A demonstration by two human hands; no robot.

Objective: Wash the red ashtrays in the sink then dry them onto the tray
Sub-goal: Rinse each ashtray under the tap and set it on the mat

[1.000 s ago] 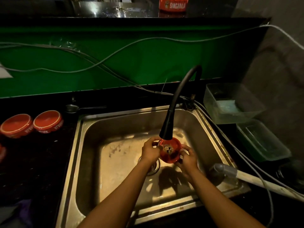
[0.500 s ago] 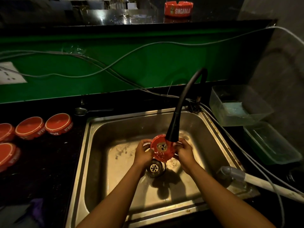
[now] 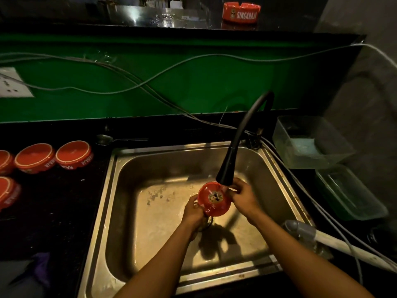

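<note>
Head view: red ashtray (image 3: 214, 198) under black tap (image 3: 225, 171), over sink (image 3: 111, 190)
L hand (image 3: 193, 211) grips its lower-left rim, R hand (image 3: 243, 197) grips right rim, ashtray tilted w/ inside facing up; more ashtrays (image 3: 53, 157) upside down on counter to the left, well apart

Black countertop (image 3: 53, 211), upturned red ashtrays (image 3: 74, 154), spoon (image 3: 105, 139), clear tubs (image 3: 309, 143)

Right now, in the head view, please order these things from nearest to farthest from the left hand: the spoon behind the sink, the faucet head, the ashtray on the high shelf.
From the left hand:
1. Faucet head, just up and right, over the sink.
2. Spoon, on the counter behind the sink's left corner.
3. Ashtray on the high shelf, far back, top right.
</note>
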